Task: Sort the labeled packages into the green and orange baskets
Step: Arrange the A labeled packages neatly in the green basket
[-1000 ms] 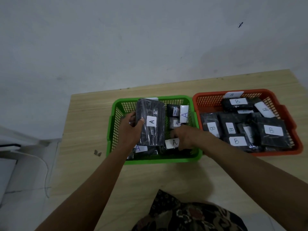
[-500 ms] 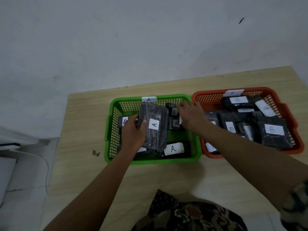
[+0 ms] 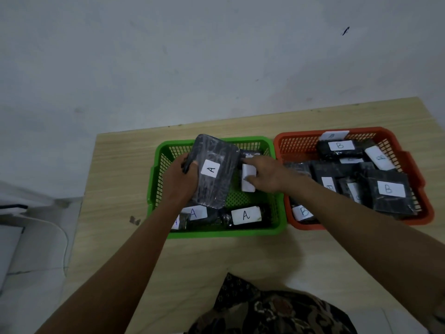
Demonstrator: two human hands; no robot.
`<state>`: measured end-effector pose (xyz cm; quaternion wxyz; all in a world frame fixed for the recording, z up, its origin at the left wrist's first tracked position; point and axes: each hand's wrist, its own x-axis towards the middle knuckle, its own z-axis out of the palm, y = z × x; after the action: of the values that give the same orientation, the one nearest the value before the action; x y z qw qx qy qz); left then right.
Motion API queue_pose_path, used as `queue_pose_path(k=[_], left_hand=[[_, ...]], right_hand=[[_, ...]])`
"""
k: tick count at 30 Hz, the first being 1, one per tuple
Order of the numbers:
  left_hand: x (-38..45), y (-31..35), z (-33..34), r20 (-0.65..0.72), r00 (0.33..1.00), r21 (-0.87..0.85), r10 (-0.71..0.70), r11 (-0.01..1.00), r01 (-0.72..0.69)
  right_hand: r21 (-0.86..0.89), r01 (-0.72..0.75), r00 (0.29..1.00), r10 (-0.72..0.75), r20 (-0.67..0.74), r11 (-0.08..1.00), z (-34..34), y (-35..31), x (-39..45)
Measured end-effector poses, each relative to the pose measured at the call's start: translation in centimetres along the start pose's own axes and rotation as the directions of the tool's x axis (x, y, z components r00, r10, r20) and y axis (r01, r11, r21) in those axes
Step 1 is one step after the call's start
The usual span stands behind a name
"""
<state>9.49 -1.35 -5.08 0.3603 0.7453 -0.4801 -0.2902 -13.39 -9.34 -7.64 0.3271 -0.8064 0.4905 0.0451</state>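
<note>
A green basket (image 3: pixel 277 231) sits left of an orange basket (image 3: pixel 409 160) on the wooden table. My left hand (image 3: pixel 179 182) grips a large black package labeled A (image 3: pixel 214 172), tilted upright above the green basket. My right hand (image 3: pixel 265 175) reaches into the green basket and holds a small package with a white label (image 3: pixel 248 182). More black packages labeled A (image 3: pixel 245 215) lie along the green basket's near side. The orange basket holds several black packages labeled B (image 3: pixel 387 189).
The wooden table (image 3: pixel 115 189) ends at a grey wall behind the baskets. A small dark mark (image 3: pixel 134 220) lies on the table left of the green basket. White furniture with a cable (image 3: pixel 62 235) stands off the table's left edge.
My left hand has lifted the large A package higher and toward the basket's back. My right hand moved from the basket's near side to the back, then took hold of the small white-labeled package.
</note>
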Motion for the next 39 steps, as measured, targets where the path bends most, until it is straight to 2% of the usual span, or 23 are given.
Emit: queue_pose_path(k=[2, 4, 7, 9, 12, 13, 14, 16, 17, 20, 23, 25, 29, 33, 36, 39], left_hand=[[0.1, -0.2, -0.7, -0.016, 1.000, -0.004, -0.020, 1.000, 0.020], [-0.1, -0.6, -1.3, -0.032, 0.999, 0.010, -0.028, 1.000, 0.028], [-0.6, -1.4, -2.0, -0.053, 0.998, 0.040, -0.017, 0.999, 0.019], [-0.8, -1.9, -2.4, -0.071, 0.997, 0.059, -0.019, 0.998, 0.023], [-0.8, -2.4, -2.5, -0.064, 0.998, 0.068, -0.016, 0.997, 0.021], [-0.8, -2.5, -2.4, -0.059, 0.998, 0.058, -0.019, 0.998, 0.023], [-0.7, -2.4, -2.2, -0.047, 0.999, 0.039, -0.024, 0.999, 0.025], [-0.6, -2.1, -1.8, 0.023, 1.000, -0.015, -0.005, 1.000, 0.006], [-0.5, -1.8, -1.6, 0.073, 0.997, -0.035, 0.022, 0.999, -0.020], [-0.1, -1.0, -0.9, 0.190, 0.975, -0.034, 0.113, 0.993, -0.109], [0.0, -1.0, -0.4, 0.229, 0.966, -0.063, 0.123, 0.992, -0.111], [-0.2, -1.2, -0.1, 0.213, 0.971, -0.077, 0.105, 0.993, -0.091], [-1.9, -2.2, 0.8, 0.178, 0.981, -0.113, 0.070, 0.992, -0.050], [-3.8, -3.5, 1.8, 0.181, 0.984, -0.104, 0.004, 0.994, 0.015], [-4.2, -3.9, 1.6, 0.165, 0.985, -0.156, -0.042, 0.985, 0.068], [-4.4, -4.5, 0.5, 0.082, 0.996, -0.108, -0.041, 0.993, 0.050]], right_hand=[[0.070, -0.028, 0.999, 0.024, 0.047, 0.997, 1.3, -0.8, 0.4], [0.227, -0.079, 0.996, 0.084, -0.011, 0.971, 2.9, -1.7, 0.7], [0.471, -0.139, 0.983, 0.181, -0.043, 0.871, 5.1, -2.8, 1.0], [0.492, -0.141, 0.978, 0.197, -0.063, 0.859, 6.0, -3.0, 1.2], [0.574, -0.105, 0.936, 0.275, -0.218, 0.812, 5.7, -3.3, 1.0], [0.676, -0.094, 0.912, 0.335, -0.236, 0.731, 5.1, -3.6, 0.8], [0.797, -0.072, 0.898, 0.386, -0.210, 0.600, 4.4, -4.0, 0.6], [0.934, -0.024, 0.908, 0.398, -0.128, 0.356, 2.8, -4.8, 0.1], [0.943, -0.003, 0.921, 0.368, -0.126, 0.332, 2.2, -5.1, -0.1], [0.903, -0.025, 0.962, 0.255, -0.095, 0.430, 1.0, -4.9, -0.7], [0.845, -0.084, 0.978, 0.208, -0.033, 0.528, 0.3, -3.7, -1.1], [0.837, -0.063, 0.968, 0.237, -0.081, 0.543, -0.3, -2.9, -1.7], [0.766, -0.010, 0.896, 0.345, -0.278, 0.643, -1.1, -1.6, -2.3], [0.575, -0.128, 0.869, 0.371, -0.327, 0.808, -0.6, -1.3, -2.8], [0.602, -0.190, 0.894, 0.390, -0.220, 0.775, 0.3, -1.8, -3.2], [0.664, -0.181, 0.916, 0.370, -0.154, 0.726, 1.1, -2.6, -3.3]])
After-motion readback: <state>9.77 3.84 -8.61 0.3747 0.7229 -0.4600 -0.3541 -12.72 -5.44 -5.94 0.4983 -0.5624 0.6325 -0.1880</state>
